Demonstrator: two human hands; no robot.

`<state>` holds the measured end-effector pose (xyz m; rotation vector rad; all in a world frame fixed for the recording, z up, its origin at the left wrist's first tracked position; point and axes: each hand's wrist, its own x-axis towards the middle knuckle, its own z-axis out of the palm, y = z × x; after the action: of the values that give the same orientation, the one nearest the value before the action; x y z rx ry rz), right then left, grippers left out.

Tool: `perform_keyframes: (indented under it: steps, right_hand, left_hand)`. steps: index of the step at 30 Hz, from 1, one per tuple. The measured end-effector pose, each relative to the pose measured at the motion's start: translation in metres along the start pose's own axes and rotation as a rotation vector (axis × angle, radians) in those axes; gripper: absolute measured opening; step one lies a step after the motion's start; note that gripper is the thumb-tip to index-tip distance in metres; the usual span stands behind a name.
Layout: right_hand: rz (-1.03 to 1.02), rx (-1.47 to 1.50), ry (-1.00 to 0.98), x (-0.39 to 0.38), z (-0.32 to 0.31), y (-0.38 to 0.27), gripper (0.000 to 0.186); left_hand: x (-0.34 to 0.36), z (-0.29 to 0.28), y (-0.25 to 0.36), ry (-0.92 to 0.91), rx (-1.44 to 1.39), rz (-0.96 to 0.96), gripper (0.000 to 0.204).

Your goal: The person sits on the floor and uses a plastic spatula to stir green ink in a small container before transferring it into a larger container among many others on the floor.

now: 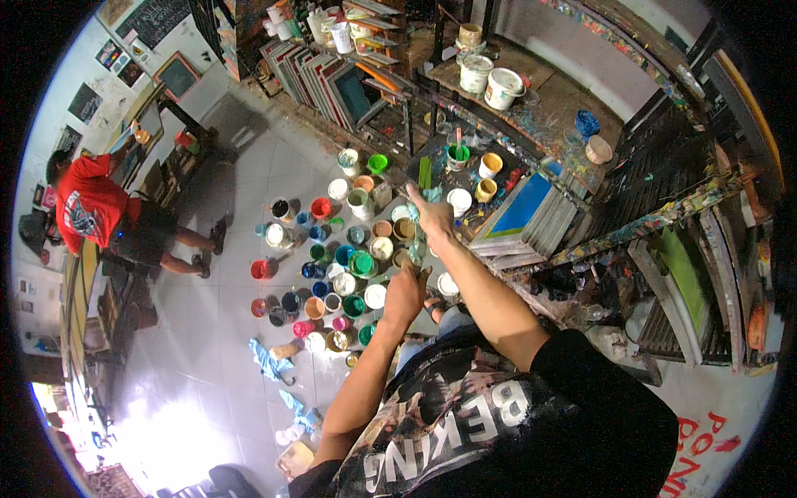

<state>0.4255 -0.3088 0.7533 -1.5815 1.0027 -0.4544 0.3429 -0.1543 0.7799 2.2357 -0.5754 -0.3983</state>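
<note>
Both my hands are out in front of me over a crowd of open paint pots on the floor. My right hand (pixel 435 219) is closed, thumb uppermost, around what looks like a pale green, paint-stained rag (pixel 418 242). Just below and to the left, my left hand (pixel 404 296) is curled shut; a dark bit shows at its fingers, too small to name. Beneath and beside them stand a green paint pot (pixel 363 264), a cream paint pot (pixel 381 248) and a brown paint pot (pixel 403 229). A red paint pot (pixel 320 207) is farther left.
A paint-splashed bench (pixel 540 137) at the right bears white buckets (pixel 503 89) and stacked screen frames (pixel 531 207). More frames (pixel 320 79) lean at the back. Blue rags (pixel 270 359) lie on the floor. A person in a red shirt (pixel 91 199) works at the left.
</note>
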Motion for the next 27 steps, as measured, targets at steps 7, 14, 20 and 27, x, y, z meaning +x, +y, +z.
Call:
perform_keyframes:
  steps: [7,14,20,27]
  right_hand:
    - [0.1,0.024,-0.095,0.018,0.03,0.02,0.095]
    - [0.211,0.077,-0.192,0.02,0.048,0.005,0.09]
    - [0.304,0.215,0.019,0.144,0.021,0.037,0.069]
    - [0.275,0.642,-0.482,0.07,0.007,-0.01,0.061]
  left_hand:
    - [-0.028,-0.017,-0.017,-0.088,-0.085,-0.112,0.037]
    - [-0.059,-0.035,-0.032,-0.13,-0.063,-0.141,0.035]
    - [-0.085,-0.043,-0.03,-0.107,-0.111,-0.172,0.037]
    - [-0.09,-0.082,-0.089,0.276,-0.016,-0.345,0.048]
